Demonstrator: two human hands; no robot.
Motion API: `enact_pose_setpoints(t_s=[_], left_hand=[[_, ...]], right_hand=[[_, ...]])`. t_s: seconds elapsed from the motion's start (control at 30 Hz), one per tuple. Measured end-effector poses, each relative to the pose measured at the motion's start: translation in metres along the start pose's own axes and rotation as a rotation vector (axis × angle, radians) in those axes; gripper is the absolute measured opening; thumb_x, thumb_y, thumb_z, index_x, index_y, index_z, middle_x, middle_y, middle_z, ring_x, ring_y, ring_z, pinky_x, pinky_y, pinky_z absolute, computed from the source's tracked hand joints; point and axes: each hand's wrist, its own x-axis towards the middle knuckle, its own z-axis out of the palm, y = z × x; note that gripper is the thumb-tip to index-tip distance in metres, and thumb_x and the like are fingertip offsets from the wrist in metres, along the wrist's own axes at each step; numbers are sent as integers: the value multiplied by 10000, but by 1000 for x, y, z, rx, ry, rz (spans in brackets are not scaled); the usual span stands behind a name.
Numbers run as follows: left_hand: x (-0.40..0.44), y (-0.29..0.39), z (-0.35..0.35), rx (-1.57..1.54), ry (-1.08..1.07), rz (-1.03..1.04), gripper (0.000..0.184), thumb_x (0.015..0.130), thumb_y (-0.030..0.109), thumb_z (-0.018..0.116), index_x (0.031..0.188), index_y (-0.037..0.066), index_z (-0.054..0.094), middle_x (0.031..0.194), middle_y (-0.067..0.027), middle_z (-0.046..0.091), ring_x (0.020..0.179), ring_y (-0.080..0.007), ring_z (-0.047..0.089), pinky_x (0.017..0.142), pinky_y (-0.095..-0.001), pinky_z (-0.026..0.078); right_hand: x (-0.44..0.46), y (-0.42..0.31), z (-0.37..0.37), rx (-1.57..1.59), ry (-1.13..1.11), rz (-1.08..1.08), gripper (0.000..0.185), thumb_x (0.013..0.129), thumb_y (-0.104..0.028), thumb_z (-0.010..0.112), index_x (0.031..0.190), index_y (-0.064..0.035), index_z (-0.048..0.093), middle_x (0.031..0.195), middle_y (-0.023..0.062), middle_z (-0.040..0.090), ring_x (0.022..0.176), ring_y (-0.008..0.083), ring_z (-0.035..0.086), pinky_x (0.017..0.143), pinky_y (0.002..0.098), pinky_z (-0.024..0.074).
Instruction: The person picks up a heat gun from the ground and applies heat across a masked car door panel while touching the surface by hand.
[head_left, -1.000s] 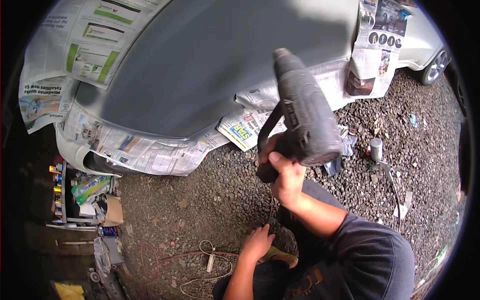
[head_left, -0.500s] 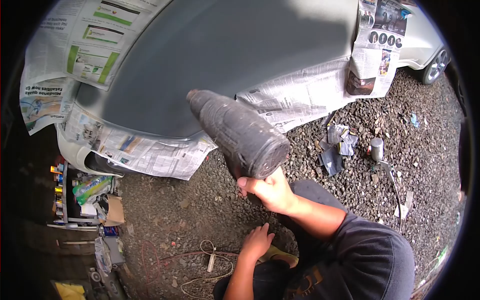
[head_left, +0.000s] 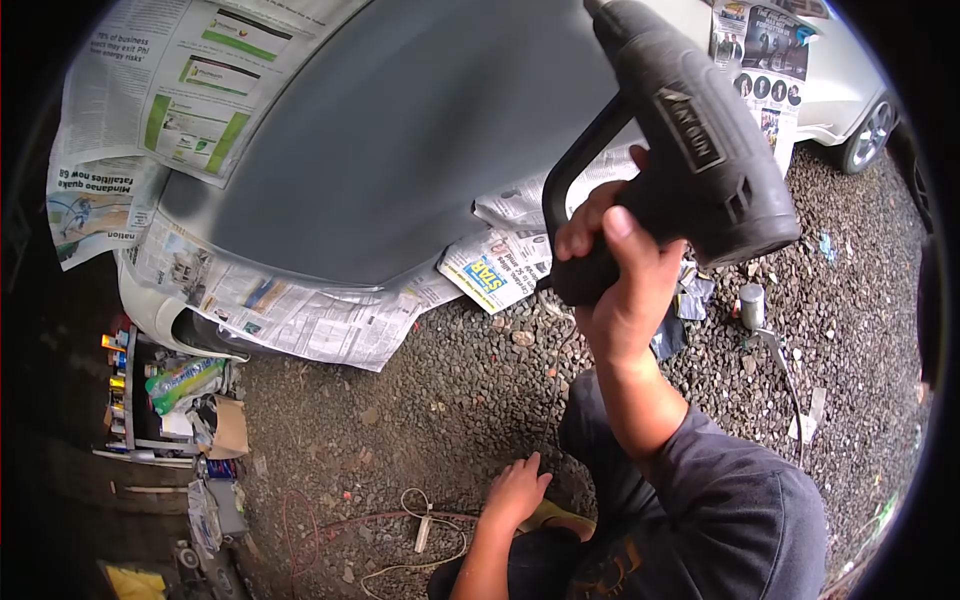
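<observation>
A black heat gun (head_left: 700, 140) is held up by its handle in my right hand (head_left: 630, 265), its nozzle at the top of the view, pointing up and left. Behind it lies a grey-coated car panel (head_left: 400, 140), bordered by taped newspaper (head_left: 310, 310). My left hand (head_left: 515, 490) hangs low near my knee and foot, fingers stretched out and loosely apart, nothing visible in it.
A rack of bottles and tools (head_left: 130, 390) stands at the left. A spray gun with a metal cup (head_left: 752, 305) sits on the gravel at the right. A white cord with a connector (head_left: 423, 533) lies on the ground. A car wheel (head_left: 870, 135) shows at upper right.
The heat gun in my right hand swung left and down, then moved up and right, closer to the camera. My left hand stayed nearly still.
</observation>
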Motion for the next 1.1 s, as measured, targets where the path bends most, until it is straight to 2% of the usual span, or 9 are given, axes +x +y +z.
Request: enact_pose_setpoints(t_s=[0.2, 0.3, 0.4, 0.6, 0.63, 0.77, 1.0, 1.03, 1.1], left_hand=[[-4, 9, -7, 4, 24, 9, 554, 978, 353, 520, 1418, 23, 450, 1334, -219, 556, 1239, -408, 514, 1033, -475, 430], [-6, 7, 0, -6, 37, 21, 551, 971, 347, 531, 1410, 21, 459, 1321, -223, 564, 1226, -413, 523, 1025, -479, 433], [-6, 10, -4, -15, 31, 32, 550, 963, 336, 546, 1388, -6, 475, 1297, -241, 575, 1210, -420, 533, 1022, -482, 432], [-1, 2, 5, -12, 91, 85, 534, 953, 335, 560, 1370, 9, 493, 1252, -238, 597, 1154, -429, 558, 967, -502, 461], [-1, 4, 4, -10, 88, 79, 534, 953, 333, 561, 1370, 7, 492, 1254, -239, 597, 1154, -429, 558, 968, -502, 461], [-1, 6, 1, 9, 95, 99, 525, 958, 334, 556, 1369, 13, 497, 1247, -234, 604, 1139, -415, 575, 955, -497, 473], [-2, 14, -7, 9, -2, 19, 551, 969, 351, 538, 1398, 12, 478, 1315, -233, 569, 1227, -406, 527, 1019, -479, 437], [-2, 13, -6, 18, -8, 19, 554, 969, 356, 537, 1401, 15, 476, 1312, -231, 571, 1223, -404, 530, 1017, -478, 440], [-2, 11, -3, 25, -5, 22, 558, 969, 364, 537, 1404, 19, 472, 1306, -226, 573, 1217, -402, 534, 1013, -476, 444]], right_hand=[[-10, -1, -9, -11, -93, 147, 653, 846, -165, 653, 1396, 13, 351, 761, 87, 494, 605, 162, 510, 562, 325, 476], [-18, 10, -17, -120, -223, 295, 363, 859, -186, 649, 1139, 41, 603, 684, 80, 569, 622, 166, 571, 576, 305, 482], [-27, 5, -10, -168, -356, 497, 234, 846, -160, 718, 980, 1, 612, 764, 32, 608, 619, 106, 571, 562, 268, 474], [-37, 8, 1, 117, -595, 731, 396, 851, -72, 704, 1201, -28, 524, 877, -18, 568, 638, 45, 526, 539, 226, 441], [-37, 5, -1, 125, -611, 790, 401, 851, -44, 692, 1217, -13, 531, 970, 5, 594, 787, 69, 572, 660, 246, 488], [-30, -3, -5, 115, -496, 615, 450, 834, -26, 690, 1254, 18, 535, 1177, 44, 593, 1089, 122, 537, 936, 293, 445], [-12, 8, -33, -21, -330, 256, 208, 852, -71, 710, 1022, -22, 601, 867, 27, 611, 788, 107, 575, 699, 273, 459], [-14, 6, -25, -99, -161, 156, 468, 831, -183, 680, 1206, 29, 500, 778, 88, 566, 666, 174, 564, 642, 323, 481], [-11, 5, -23, -55, -128, 125, 605, 831, -150, 672, 1346, 8, 396, 787, 84, 533, 654, 175, 548, 634, 339, 487]])
